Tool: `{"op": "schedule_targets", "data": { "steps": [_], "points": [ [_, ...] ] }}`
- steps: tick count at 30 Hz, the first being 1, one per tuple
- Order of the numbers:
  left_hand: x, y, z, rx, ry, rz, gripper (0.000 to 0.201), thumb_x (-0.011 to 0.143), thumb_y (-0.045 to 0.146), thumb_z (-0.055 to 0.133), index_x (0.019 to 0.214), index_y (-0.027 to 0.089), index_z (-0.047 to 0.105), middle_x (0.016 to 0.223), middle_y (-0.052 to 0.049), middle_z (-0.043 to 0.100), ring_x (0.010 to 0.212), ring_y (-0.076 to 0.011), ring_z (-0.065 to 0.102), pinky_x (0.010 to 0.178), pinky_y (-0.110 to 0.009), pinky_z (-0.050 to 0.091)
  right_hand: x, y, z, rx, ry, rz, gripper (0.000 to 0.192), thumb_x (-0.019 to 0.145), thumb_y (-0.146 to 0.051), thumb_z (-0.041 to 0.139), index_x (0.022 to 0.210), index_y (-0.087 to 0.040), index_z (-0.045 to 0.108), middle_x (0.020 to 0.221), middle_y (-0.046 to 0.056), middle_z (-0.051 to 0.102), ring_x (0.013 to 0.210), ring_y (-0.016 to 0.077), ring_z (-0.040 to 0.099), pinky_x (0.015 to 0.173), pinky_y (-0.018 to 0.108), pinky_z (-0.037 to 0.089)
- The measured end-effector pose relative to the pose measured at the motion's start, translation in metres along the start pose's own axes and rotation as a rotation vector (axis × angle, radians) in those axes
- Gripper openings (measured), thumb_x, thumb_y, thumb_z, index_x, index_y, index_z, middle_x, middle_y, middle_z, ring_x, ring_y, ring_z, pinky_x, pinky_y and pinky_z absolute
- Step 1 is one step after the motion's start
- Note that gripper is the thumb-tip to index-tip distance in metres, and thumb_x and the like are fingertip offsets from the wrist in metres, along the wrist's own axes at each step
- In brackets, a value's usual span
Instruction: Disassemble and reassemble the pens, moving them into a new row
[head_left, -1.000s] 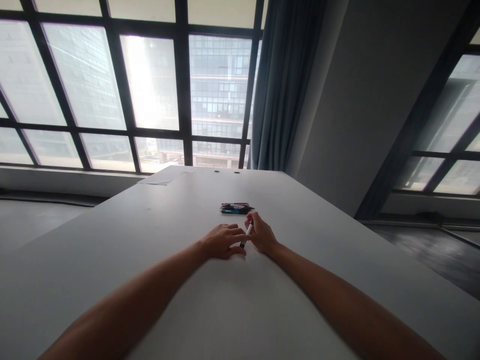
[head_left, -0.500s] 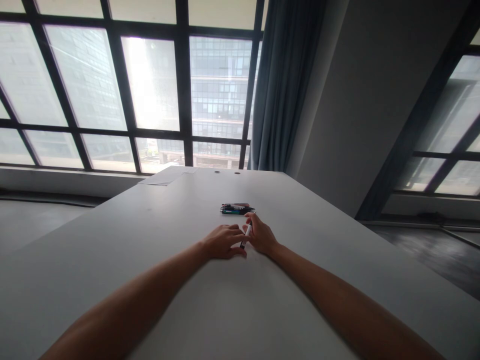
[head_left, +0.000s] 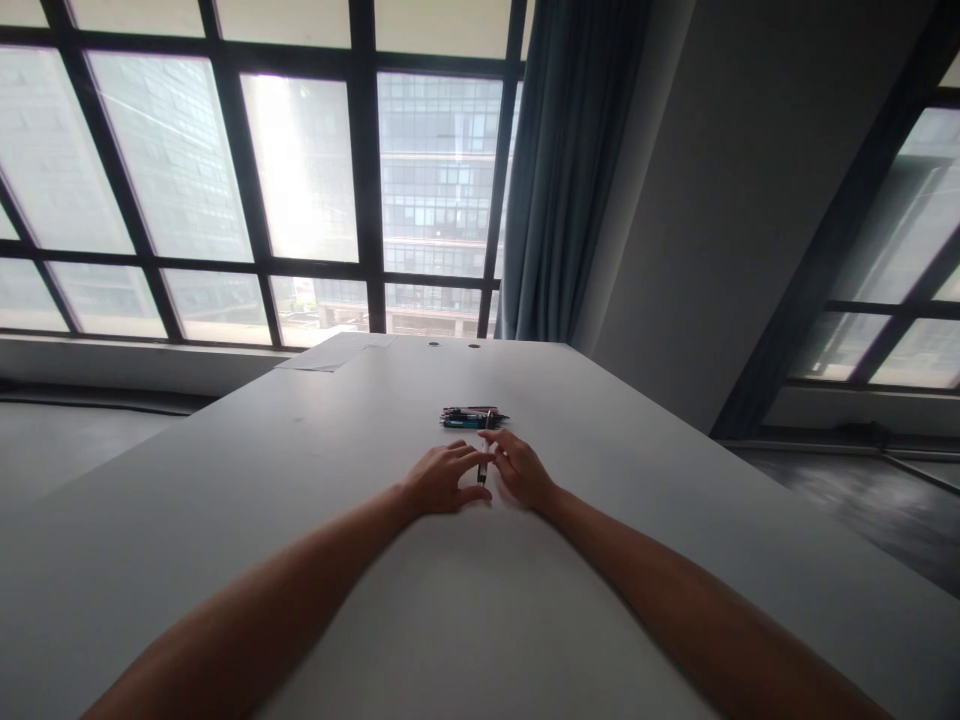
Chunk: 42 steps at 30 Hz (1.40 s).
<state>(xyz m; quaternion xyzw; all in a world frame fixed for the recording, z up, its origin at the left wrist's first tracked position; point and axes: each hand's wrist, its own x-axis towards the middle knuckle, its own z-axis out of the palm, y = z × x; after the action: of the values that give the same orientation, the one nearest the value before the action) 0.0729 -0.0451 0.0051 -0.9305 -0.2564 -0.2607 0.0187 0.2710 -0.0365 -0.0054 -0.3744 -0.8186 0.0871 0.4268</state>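
Note:
Both my hands meet at the middle of a long white table [head_left: 315, 560]. A thin pen [head_left: 484, 464] with a white barrel and dark ends stands nearly upright between them. My left hand [head_left: 444, 478] grips its lower part with thumb and fingers. My right hand [head_left: 523, 470] pinches its upper part. Just beyond the hands lies a small bundle of pens [head_left: 471, 417], dark, teal and red, flat on the table.
A sheet of paper [head_left: 335, 352] lies at the table's far left corner, near two round cable holes [head_left: 453, 344]. Large windows [head_left: 300, 170] fill the wall behind. A blue-grey curtain [head_left: 562, 170] hangs beside a grey wall. Dark floor shows at the right.
The pen has tipped from leaning right to nearly upright and shifted slightly left. My right hand has moved a little left and lower along it; my left hand's fingers have closed nearer.

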Motion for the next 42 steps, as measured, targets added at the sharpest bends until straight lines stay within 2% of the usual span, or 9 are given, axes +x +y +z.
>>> {"op": "schedule_targets", "data": {
  "steps": [4, 7, 11, 14, 20, 27, 36, 39, 42],
  "points": [
    [0.000, -0.001, 0.000, -0.006, -0.021, -0.068, 0.075, 0.081, 0.066, 0.051, 0.143, 0.025, 0.033, 0.122, -0.010, 0.062, 0.100, -0.0247, 0.060, 0.083, -0.038, 0.049, 0.004, 0.003, 0.002, 0.138, 0.099, 0.089, 0.025, 0.088, -0.024, 0.042, 0.104, -0.017, 0.060, 0.096, 0.006, 0.064, 0.073, 0.0153, 0.059, 0.065, 0.027, 0.048],
    [-0.001, -0.002, 0.001, -0.042, -0.027, -0.115, 0.077, 0.081, 0.064, 0.053, 0.144, 0.026, 0.029, 0.126, -0.009, 0.060, 0.091, -0.0218, 0.062, 0.083, -0.038, 0.049, 0.009, 0.012, 0.001, 0.102, 0.201, 0.159, 0.022, 0.087, -0.028, 0.046, 0.099, -0.017, 0.060, 0.094, 0.006, 0.064, 0.070, 0.0150, 0.058, 0.062, 0.026, 0.047],
    [-0.002, -0.004, 0.003, -0.052, -0.030, -0.152, 0.057, 0.085, 0.055, 0.052, 0.132, 0.023, 0.046, 0.114, -0.007, 0.065, 0.089, -0.0196, 0.062, 0.082, -0.035, 0.049, 0.015, 0.041, -0.018, -0.047, 0.267, 0.251, 0.030, 0.086, -0.024, 0.044, 0.113, -0.019, 0.058, 0.092, 0.005, 0.066, 0.068, 0.0150, 0.058, 0.065, 0.026, 0.045],
    [-0.002, -0.005, 0.004, -0.023, -0.032, -0.153, 0.037, 0.087, 0.050, 0.052, 0.110, 0.022, 0.061, 0.102, -0.006, 0.068, 0.094, -0.0205, 0.059, 0.081, -0.032, 0.049, 0.012, 0.072, -0.044, -0.253, 0.263, 0.432, 0.041, 0.081, -0.022, 0.055, 0.121, -0.017, 0.053, 0.093, 0.006, 0.066, 0.072, 0.0169, 0.060, 0.069, 0.027, 0.044],
    [-0.001, -0.005, 0.005, -0.009, -0.030, -0.152, 0.026, 0.088, 0.043, 0.051, 0.093, 0.023, 0.066, 0.094, -0.005, 0.067, 0.091, -0.0190, 0.058, 0.078, -0.030, 0.048, -0.001, 0.109, -0.069, -0.589, 0.111, 0.644, 0.030, 0.076, -0.013, 0.057, 0.105, -0.016, 0.064, 0.105, 0.009, 0.063, 0.090, 0.0191, 0.060, 0.073, 0.025, 0.041],
    [0.000, -0.005, 0.005, -0.018, -0.038, -0.147, 0.025, 0.088, 0.041, 0.051, 0.089, 0.022, 0.067, 0.095, -0.005, 0.068, 0.092, -0.0188, 0.058, 0.079, -0.030, 0.048, -0.002, 0.106, -0.061, -0.681, 0.046, 0.691, 0.030, 0.081, -0.021, 0.054, 0.109, -0.017, 0.065, 0.114, 0.011, 0.059, 0.095, 0.0216, 0.060, 0.074, 0.027, 0.043],
    [0.001, -0.007, 0.008, -0.022, -0.018, -0.132, 0.024, 0.088, 0.039, 0.051, 0.087, 0.023, 0.067, 0.091, -0.004, 0.068, 0.090, -0.0182, 0.058, 0.079, -0.030, 0.047, -0.005, 0.103, -0.070, -0.739, 0.020, 0.786, 0.032, 0.085, -0.023, 0.050, 0.113, -0.015, 0.063, 0.117, 0.013, 0.056, 0.095, 0.0226, 0.060, 0.076, 0.030, 0.044],
    [0.001, -0.006, 0.008, -0.026, -0.016, -0.125, 0.024, 0.089, 0.040, 0.050, 0.086, 0.022, 0.067, 0.092, -0.004, 0.068, 0.091, -0.0183, 0.058, 0.079, -0.030, 0.047, -0.005, 0.096, -0.069, -0.803, 0.051, 0.711, 0.032, 0.084, -0.021, 0.050, 0.114, -0.014, 0.062, 0.117, 0.014, 0.055, 0.098, 0.0235, 0.057, 0.077, 0.030, 0.043],
    [0.001, -0.006, 0.008, -0.024, -0.017, -0.127, 0.024, 0.089, 0.039, 0.050, 0.086, 0.022, 0.066, 0.093, -0.004, 0.068, 0.091, -0.0185, 0.058, 0.077, -0.029, 0.047, -0.001, 0.082, -0.062, -0.883, 0.071, 0.481, 0.031, 0.085, -0.020, 0.051, 0.113, -0.013, 0.061, 0.115, 0.013, 0.055, 0.104, 0.0246, 0.052, 0.082, 0.031, 0.041]
  ]
}}
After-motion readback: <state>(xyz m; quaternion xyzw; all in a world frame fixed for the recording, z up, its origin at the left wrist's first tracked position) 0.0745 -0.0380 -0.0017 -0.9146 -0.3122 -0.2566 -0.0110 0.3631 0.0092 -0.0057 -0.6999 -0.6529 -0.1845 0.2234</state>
